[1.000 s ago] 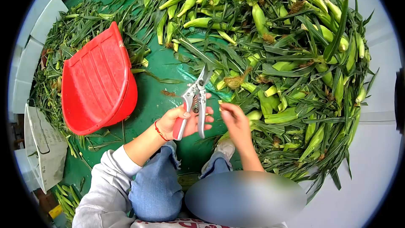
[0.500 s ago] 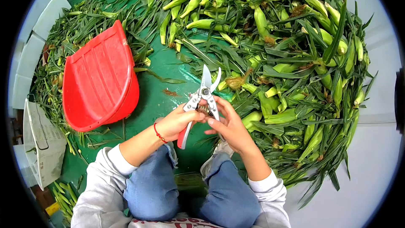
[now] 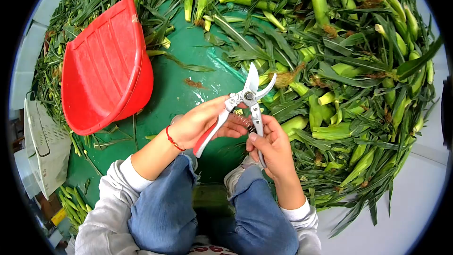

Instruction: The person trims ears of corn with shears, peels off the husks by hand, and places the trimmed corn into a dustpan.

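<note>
To the right of the red scoop (image 3: 101,66), I had the pruning shears (image 3: 249,95) up over the green floor (image 3: 165,92), blades parted and pointing away from me. My left fingers (image 3: 230,130) curled loosely about the red-gripped handle; my right fingers (image 3: 272,125) closed on the other one, beside the coiled spring (image 3: 243,122). Leafy corn (image 3: 330,131) lay heaped farther right of the scoop.

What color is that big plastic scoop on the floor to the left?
The scoop is bright red, inside and out, and it shows best in the current head view.
</note>
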The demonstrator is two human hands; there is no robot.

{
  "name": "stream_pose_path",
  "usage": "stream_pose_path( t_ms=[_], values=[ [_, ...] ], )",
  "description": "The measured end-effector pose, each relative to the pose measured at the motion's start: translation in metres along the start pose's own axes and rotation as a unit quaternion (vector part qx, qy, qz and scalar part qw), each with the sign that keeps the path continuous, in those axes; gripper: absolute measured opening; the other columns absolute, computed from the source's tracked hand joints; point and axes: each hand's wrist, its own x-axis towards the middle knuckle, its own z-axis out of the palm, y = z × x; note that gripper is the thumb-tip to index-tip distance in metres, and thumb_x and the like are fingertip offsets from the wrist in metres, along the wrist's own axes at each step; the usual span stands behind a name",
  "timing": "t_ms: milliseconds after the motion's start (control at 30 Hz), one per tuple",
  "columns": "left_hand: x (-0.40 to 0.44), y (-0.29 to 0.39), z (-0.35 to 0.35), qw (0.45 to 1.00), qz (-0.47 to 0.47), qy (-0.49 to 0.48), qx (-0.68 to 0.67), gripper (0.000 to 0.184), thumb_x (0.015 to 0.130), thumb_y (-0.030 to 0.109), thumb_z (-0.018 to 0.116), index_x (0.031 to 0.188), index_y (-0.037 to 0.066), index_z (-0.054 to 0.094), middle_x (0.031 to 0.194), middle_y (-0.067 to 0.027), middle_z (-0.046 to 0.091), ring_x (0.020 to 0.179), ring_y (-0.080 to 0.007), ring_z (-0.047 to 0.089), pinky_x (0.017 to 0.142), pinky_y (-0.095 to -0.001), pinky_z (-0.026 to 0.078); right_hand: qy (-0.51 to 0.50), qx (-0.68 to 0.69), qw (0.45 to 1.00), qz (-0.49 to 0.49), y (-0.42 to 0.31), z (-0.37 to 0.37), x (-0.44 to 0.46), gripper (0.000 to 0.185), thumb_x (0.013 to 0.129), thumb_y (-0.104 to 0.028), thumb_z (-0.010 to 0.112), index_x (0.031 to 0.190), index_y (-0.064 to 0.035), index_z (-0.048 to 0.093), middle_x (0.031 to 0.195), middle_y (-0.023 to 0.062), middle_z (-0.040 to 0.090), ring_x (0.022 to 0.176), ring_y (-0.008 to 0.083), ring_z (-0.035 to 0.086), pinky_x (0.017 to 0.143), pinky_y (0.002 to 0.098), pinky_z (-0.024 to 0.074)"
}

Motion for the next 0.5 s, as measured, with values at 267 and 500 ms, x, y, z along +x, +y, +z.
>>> stream_pose_path(
  t_ms=[267, 500],
  values=[
    [-0.001, -0.017, -0.01, 0.982, -0.035, -0.023, -0.182, 0.052, 0.092, 0.039, 0.048, 0.127, 0.0, 0.045, 0.119, -0.0149, 0.056, 0.096, -0.0253, 0.06, 0.083, -0.0325, 0.05, 0.01, 0.108, 0.994, -0.022, -0.001, 0.014, -0.001, 0.024, 0.089, -0.003, 0.054, 0.11, 0.0008, 0.043, 0.081, 0.0063, 0.054, 0.054, 0.0075, 0.048, 0.041, 0.0202, 0.0371],
    [-0.002, -0.017, 0.015, 0.994, 0.046, 0.038, 0.086, 0.03, 0.086, 0.009, 0.063, 0.114, 0.005, 0.052, 0.095, -0.0021, 0.058, 0.087, -0.0093, 0.054, 0.078, -0.0249, 0.046, 0.008, 0.107, 0.993, -0.051, 0.006, 0.019, -0.002, 0.02, 0.093, -0.011, 0.049, 0.109, -0.0016, 0.043, 0.083, 0.008, 0.057, 0.053, 0.0082, 0.048, 0.04, 0.0203, 0.0372]
  ],
)
